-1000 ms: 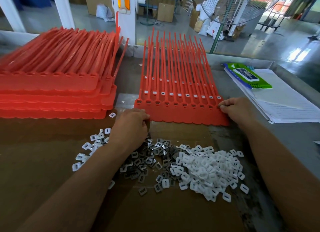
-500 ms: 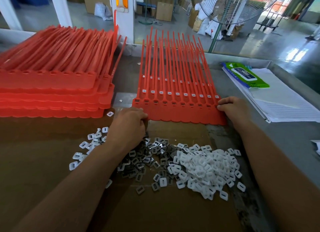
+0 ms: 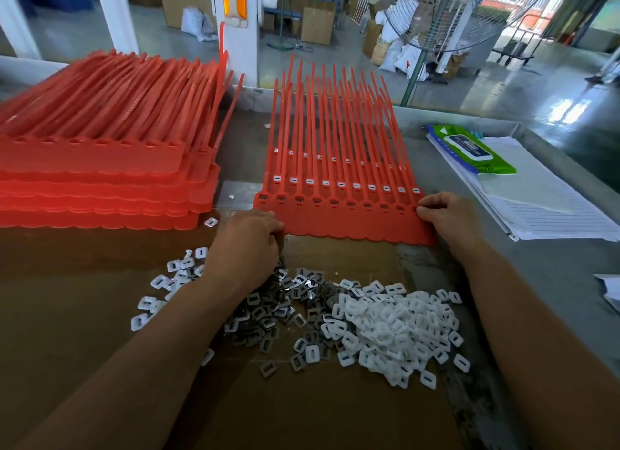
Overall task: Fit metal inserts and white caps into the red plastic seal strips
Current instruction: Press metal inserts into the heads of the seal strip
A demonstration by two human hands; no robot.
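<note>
Both hands at the near edge of the red seal strips, piles of parts just in front.

The right hand pinches the sheet's right edge with curled fingertips. The left hand is curled at the near left corner, above the metal inserts; whether it holds any, I cannot tell. The white caps lie to the right of them. To work well, keep the sheet pinned flat, then probably seat each part squarely in the near row of sockets, moving in order so none is skipped.
</note>
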